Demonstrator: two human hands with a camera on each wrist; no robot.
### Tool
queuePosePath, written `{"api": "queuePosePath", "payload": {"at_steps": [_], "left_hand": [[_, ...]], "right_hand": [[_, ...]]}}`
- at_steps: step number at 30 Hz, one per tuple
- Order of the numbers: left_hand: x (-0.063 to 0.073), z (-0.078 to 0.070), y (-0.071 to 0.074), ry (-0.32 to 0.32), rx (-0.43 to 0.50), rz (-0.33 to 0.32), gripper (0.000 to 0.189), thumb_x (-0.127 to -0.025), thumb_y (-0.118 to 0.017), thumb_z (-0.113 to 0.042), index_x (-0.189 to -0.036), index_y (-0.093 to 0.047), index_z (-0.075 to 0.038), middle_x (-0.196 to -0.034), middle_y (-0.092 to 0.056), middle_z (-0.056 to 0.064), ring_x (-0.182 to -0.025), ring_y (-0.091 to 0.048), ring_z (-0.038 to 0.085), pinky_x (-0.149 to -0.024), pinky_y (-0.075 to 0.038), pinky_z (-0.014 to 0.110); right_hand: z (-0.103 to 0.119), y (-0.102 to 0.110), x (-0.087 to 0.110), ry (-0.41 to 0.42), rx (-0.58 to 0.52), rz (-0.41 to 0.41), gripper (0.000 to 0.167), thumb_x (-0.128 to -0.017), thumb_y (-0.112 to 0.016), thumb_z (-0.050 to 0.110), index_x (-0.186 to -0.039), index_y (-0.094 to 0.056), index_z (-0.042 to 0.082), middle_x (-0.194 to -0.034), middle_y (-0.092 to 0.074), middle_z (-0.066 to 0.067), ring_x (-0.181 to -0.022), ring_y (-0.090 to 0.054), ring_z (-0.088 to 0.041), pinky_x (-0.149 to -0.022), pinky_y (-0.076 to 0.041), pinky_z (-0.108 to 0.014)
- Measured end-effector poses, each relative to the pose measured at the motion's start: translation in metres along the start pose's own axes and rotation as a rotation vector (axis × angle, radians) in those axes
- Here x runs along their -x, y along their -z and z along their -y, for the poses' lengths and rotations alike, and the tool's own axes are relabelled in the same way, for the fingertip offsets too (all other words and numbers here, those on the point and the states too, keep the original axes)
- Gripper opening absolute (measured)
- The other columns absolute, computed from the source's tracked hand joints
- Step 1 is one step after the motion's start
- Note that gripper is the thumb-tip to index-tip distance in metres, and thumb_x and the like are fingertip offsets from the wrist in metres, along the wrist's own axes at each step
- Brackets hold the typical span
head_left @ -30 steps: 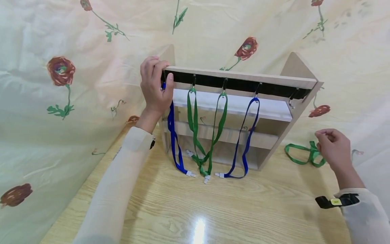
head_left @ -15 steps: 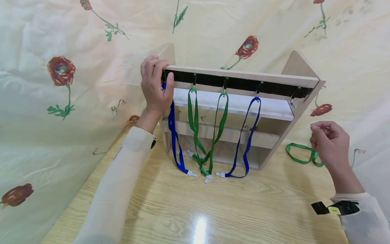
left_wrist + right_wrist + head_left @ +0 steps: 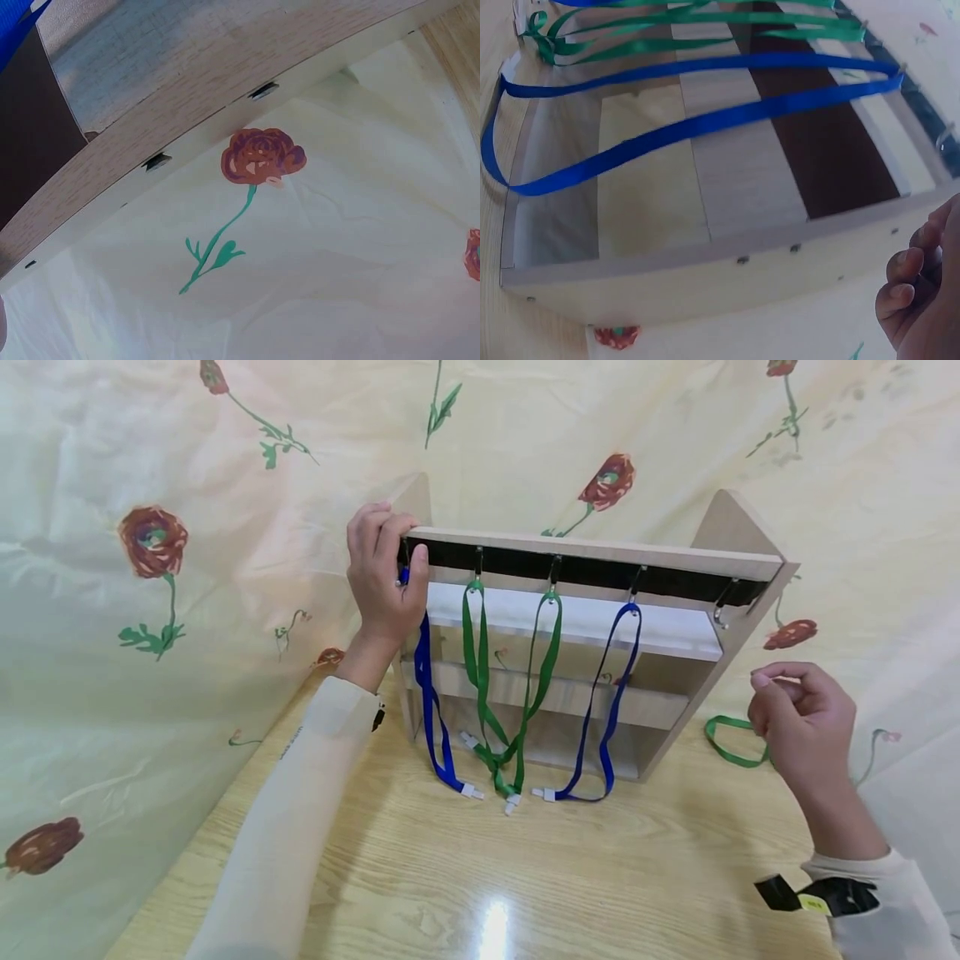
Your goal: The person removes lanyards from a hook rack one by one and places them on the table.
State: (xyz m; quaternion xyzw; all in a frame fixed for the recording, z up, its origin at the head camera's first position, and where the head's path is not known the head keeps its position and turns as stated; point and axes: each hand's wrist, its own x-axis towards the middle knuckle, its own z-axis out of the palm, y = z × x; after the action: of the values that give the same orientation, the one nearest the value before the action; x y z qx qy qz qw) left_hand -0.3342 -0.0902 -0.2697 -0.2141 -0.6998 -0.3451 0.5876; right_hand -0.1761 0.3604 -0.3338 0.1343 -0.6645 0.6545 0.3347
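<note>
My left hand (image 3: 384,572) grips the upper left corner of a wooden shelf rack (image 3: 551,685), fingers over the top board and thumb against its black front strip. Blue lanyards hang at the left (image 3: 427,693) and right (image 3: 613,710), with green lanyards (image 3: 480,677) between them on metal hooks. The rightmost hook (image 3: 722,606) holds no lanyard. My right hand (image 3: 806,714) hovers beside the rack with curled fingers, thumb tip near the index finger; nothing shows in it. Behind it a loose green lanyard (image 3: 727,753) lies on the table, partly hidden.
The rack stands on a wood-grain table (image 3: 600,877) against a flowered cloth backdrop (image 3: 247,485). The white clips (image 3: 549,794) of the hanging lanyards reach the tabletop in front of the rack. Its right side panel (image 3: 705,292) faces my right wrist.
My right hand has moved left, toward the rack, and covers more of the loose green lanyard, which stays put. My left hand keeps its hold on the rack.
</note>
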Motion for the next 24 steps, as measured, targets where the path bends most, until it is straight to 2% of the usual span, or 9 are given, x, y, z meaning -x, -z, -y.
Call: {"api": "queuePosePath", "payload": {"at_steps": [2, 6, 12, 17, 24], "left_hand": [[0.000, 0.000, 0.000, -0.003, 0.001, -0.001, 0.043, -0.096, -0.045, -0.039, -0.112, -0.068, -0.006, -0.116, -0.064, 0.015, -0.136, -0.054, 0.028, -0.087, -0.059, 0.052], [-0.001, 0.000, 0.000, -0.007, 0.002, -0.004, 0.043, -0.096, -0.045, -0.038, -0.112, -0.068, -0.006, -0.116, -0.064, 0.015, -0.136, -0.054, 0.029, -0.087, -0.059, 0.052], [0.001, 0.000, 0.001, -0.006, -0.001, -0.003, 0.043, -0.096, -0.045, -0.039, -0.112, -0.068, -0.006, -0.116, -0.064, 0.015, -0.135, -0.054, 0.029, -0.089, -0.059, 0.052], [0.002, 0.000, 0.001, -0.006, -0.002, -0.009, 0.043, -0.097, -0.045, -0.039, -0.112, -0.068, -0.006, -0.116, -0.064, 0.015, -0.136, -0.054, 0.029, -0.088, -0.059, 0.053], [0.001, 0.000, 0.000, -0.007, 0.001, -0.010, 0.043, -0.097, -0.045, -0.039, -0.112, -0.068, -0.006, -0.116, -0.064, 0.015, -0.136, -0.054, 0.028, -0.088, -0.059, 0.052]], "right_hand": [[0.004, -0.004, 0.003, 0.008, 0.000, 0.020, 0.012, -0.095, -0.057, -0.012, -0.096, -0.068, -0.006, -0.046, -0.051, -0.001, -0.040, -0.041, -0.010, -0.039, -0.020, -0.027], [0.012, -0.014, 0.010, 0.001, 0.093, 0.056, 0.012, -0.096, -0.058, -0.010, -0.097, -0.068, -0.004, -0.045, -0.049, 0.001, -0.039, -0.041, -0.009, -0.037, -0.015, -0.030], [0.017, -0.028, 0.017, 0.031, 0.178, 0.179, 0.014, -0.097, -0.056, -0.012, -0.103, -0.068, -0.007, -0.049, -0.053, 0.005, -0.042, -0.044, -0.008, -0.038, -0.023, -0.031], [0.020, -0.040, 0.021, 0.084, 0.310, 0.267, 0.021, -0.099, -0.055, -0.010, -0.114, -0.069, -0.007, -0.060, -0.062, 0.008, -0.047, -0.047, -0.006, -0.040, -0.030, -0.029], [0.029, -0.060, 0.026, 0.052, 0.421, 0.324, 0.033, -0.102, -0.057, -0.004, -0.131, -0.069, 0.007, -0.075, -0.072, 0.013, -0.053, -0.054, -0.005, -0.045, -0.039, -0.024]]}}
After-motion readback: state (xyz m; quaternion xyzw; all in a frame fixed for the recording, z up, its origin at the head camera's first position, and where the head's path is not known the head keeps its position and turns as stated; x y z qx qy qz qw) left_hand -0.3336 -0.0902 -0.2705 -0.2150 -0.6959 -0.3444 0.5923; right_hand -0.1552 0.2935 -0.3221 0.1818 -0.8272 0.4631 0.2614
